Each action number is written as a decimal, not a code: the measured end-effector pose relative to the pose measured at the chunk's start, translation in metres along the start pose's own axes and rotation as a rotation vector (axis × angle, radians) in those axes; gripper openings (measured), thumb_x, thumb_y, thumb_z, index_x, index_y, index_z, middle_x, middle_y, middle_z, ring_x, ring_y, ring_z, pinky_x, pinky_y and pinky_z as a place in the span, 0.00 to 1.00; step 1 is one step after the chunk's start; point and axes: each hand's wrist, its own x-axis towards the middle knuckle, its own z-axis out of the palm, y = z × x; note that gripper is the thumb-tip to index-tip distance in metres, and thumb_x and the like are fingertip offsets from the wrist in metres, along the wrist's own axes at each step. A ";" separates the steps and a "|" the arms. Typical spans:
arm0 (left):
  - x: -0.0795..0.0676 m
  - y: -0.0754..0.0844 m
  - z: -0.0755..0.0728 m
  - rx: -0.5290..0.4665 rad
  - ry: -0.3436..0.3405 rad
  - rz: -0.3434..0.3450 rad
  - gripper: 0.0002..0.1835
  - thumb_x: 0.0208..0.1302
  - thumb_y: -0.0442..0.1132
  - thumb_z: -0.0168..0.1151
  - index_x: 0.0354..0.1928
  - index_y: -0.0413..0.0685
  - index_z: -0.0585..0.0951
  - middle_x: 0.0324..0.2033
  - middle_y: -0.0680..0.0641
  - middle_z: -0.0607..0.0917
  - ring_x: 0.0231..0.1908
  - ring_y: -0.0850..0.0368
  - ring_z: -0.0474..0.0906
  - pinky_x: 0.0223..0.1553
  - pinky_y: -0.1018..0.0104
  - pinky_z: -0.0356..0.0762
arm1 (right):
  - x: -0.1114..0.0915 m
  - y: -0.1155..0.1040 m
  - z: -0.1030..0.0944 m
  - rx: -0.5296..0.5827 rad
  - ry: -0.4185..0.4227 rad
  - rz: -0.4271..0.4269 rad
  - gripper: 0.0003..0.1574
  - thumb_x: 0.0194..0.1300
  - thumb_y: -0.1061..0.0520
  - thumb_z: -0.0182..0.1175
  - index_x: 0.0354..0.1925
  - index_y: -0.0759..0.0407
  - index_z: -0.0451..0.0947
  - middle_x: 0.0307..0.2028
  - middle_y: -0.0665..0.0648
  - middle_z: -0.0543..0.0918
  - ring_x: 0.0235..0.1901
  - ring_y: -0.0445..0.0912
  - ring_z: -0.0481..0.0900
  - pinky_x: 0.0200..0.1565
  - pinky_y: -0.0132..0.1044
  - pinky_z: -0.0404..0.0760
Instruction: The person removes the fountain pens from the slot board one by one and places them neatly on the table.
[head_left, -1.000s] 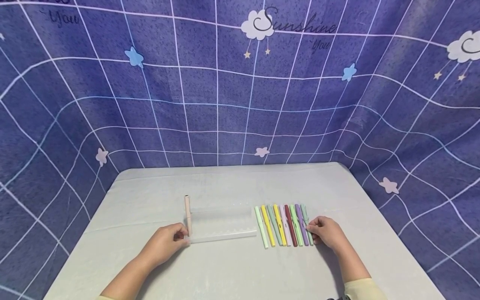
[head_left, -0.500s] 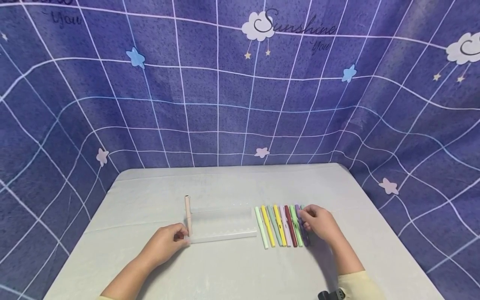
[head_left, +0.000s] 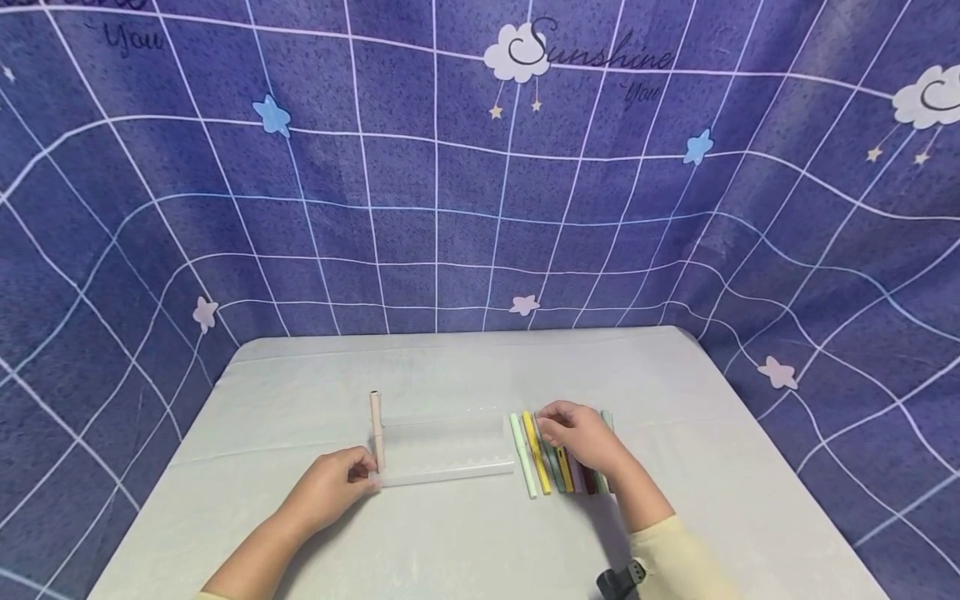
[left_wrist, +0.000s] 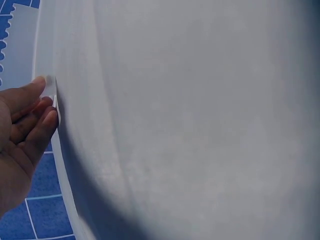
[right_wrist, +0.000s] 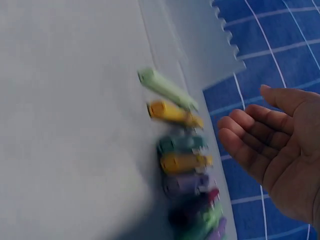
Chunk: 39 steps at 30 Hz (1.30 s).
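My left hand (head_left: 341,482) pinches the front left corner of a clear plastic pen rack (head_left: 446,479) with a notched edge. In the left wrist view its thumb and fingertips close on the clear edge. A beige pen (head_left: 377,425) lies in the rack at its left end. Over a row of capped pens right of the rack hovers my right hand (head_left: 577,433), fingers loosely bent and holding nothing in the right wrist view. A pale green pen (head_left: 522,454) and a yellow pen (head_left: 536,454) show fully; several others are partly hidden beneath the hand.
A pale cloth covers the table (head_left: 450,542). Behind and at both sides hangs a blue curtain (head_left: 420,183) with a grid, stars and clouds. A dark device (head_left: 621,579) is strapped at the right wrist.
My right hand has moved left along the pen row, from the grey-green pen at its right end toward the yellow pen near its left end. The left hand keeps its place.
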 end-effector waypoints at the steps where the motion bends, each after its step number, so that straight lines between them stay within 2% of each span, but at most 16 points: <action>1: 0.000 0.000 0.000 0.000 0.000 0.001 0.11 0.52 0.41 0.75 0.33 0.60 0.80 0.28 0.64 0.82 0.34 0.67 0.78 0.42 0.64 0.80 | 0.001 -0.003 0.004 0.004 -0.012 -0.013 0.16 0.71 0.48 0.59 0.48 0.58 0.80 0.36 0.55 0.86 0.36 0.49 0.85 0.39 0.37 0.82; 9: -0.001 0.002 -0.001 -0.005 0.000 -0.004 0.11 0.52 0.41 0.75 0.33 0.59 0.80 0.27 0.64 0.82 0.33 0.68 0.78 0.41 0.64 0.79 | 0.012 -0.022 0.035 -0.068 -0.075 -0.110 0.18 0.71 0.45 0.58 0.49 0.54 0.82 0.44 0.50 0.86 0.44 0.43 0.83 0.45 0.40 0.82; 17: -0.001 0.001 -0.001 -0.013 -0.004 -0.005 0.11 0.53 0.40 0.75 0.33 0.59 0.80 0.27 0.64 0.81 0.33 0.67 0.77 0.41 0.64 0.79 | 0.021 -0.036 0.066 -0.045 -0.133 -0.131 0.21 0.70 0.44 0.58 0.52 0.55 0.81 0.46 0.50 0.85 0.47 0.44 0.81 0.49 0.40 0.80; 24: -0.001 0.001 -0.001 -0.010 -0.010 -0.011 0.10 0.53 0.41 0.75 0.33 0.60 0.80 0.27 0.64 0.81 0.33 0.68 0.77 0.41 0.64 0.78 | 0.030 -0.048 0.095 -0.046 -0.156 -0.181 0.21 0.69 0.45 0.60 0.51 0.57 0.82 0.43 0.50 0.86 0.41 0.40 0.82 0.46 0.35 0.81; 32: -0.003 0.001 -0.002 -0.019 -0.006 -0.005 0.10 0.53 0.40 0.75 0.34 0.58 0.81 0.28 0.63 0.83 0.34 0.67 0.78 0.41 0.63 0.80 | 0.037 -0.061 0.124 0.037 -0.201 -0.158 0.21 0.67 0.47 0.63 0.51 0.58 0.82 0.40 0.48 0.87 0.34 0.35 0.81 0.39 0.29 0.80; 39: -0.002 0.001 -0.002 -0.012 0.000 0.002 0.10 0.54 0.41 0.74 0.34 0.59 0.81 0.28 0.63 0.82 0.32 0.67 0.77 0.40 0.66 0.78 | 0.043 -0.073 0.146 0.083 -0.199 -0.150 0.22 0.66 0.45 0.63 0.50 0.58 0.82 0.37 0.47 0.87 0.31 0.36 0.82 0.36 0.29 0.80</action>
